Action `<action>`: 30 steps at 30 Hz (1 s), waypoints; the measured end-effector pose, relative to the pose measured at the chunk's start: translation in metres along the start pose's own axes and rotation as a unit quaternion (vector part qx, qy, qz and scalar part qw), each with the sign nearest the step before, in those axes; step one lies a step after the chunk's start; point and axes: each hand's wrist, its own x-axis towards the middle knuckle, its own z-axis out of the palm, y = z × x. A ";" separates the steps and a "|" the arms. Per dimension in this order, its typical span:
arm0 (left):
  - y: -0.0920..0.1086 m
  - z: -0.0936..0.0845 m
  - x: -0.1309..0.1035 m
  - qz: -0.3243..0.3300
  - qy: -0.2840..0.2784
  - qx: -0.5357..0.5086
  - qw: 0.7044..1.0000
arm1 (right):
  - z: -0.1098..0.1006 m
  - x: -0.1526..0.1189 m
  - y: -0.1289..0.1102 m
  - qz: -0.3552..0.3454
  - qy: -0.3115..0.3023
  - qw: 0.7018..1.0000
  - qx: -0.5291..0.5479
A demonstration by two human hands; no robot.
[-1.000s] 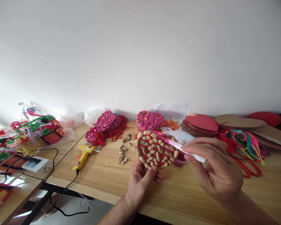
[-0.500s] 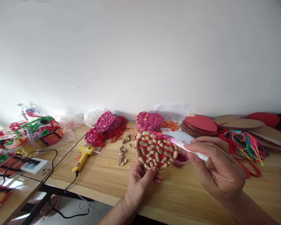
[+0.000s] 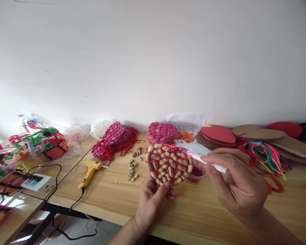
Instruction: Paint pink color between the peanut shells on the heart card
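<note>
One peanut-covered heart (image 3: 170, 165) sits above the left hand (image 3: 154, 197) on my remote feed, thumb and fingers clamped on its lower edge; to its right, the right hand (image 3: 238, 183) pinches a white brush (image 3: 197, 157), pink tip (image 3: 187, 153) at the heart's upper-right edge.

Yellow plastic glue gun (image 3: 91, 170) left of loose tan peanuts (image 3: 133, 163), red peanut-studded heart (image 3: 169, 165) right of them, magenta knobbly stack (image 3: 162, 132) behind heart

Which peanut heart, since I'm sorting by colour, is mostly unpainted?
The heart in the left hand: its peanuts are mostly tan, while the piled hearts behind are pink.
</note>
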 end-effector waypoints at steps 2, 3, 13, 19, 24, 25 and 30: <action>0.000 0.000 -0.001 0.000 0.000 -0.002 1.000 | 0.000 0.000 -0.001 0.000 0.000 1.000 0.004; 0.000 0.000 -0.001 0.001 -0.001 -0.004 1.000 | 0.000 0.000 -0.001 0.001 -0.001 1.000 0.006; 0.004 0.001 -0.002 0.001 -0.002 -0.001 1.000 | 0.000 0.001 -0.001 -0.003 -0.001 1.000 0.010; -0.001 0.001 0.000 0.005 0.000 -0.002 1.000 | -0.002 0.002 -0.002 -0.016 -0.009 1.000 0.002; -0.002 0.001 0.001 0.006 -0.005 -0.009 1.000 | -0.001 0.002 -0.003 -0.017 -0.031 0.999 0.035; -0.001 0.002 0.001 0.005 -0.007 -0.009 1.000 | 0.000 0.002 -0.003 -0.017 -0.034 0.999 0.039; -0.001 0.002 0.001 0.003 -0.012 -0.017 1.000 | 0.000 0.000 0.000 -0.008 -0.014 1.000 0.023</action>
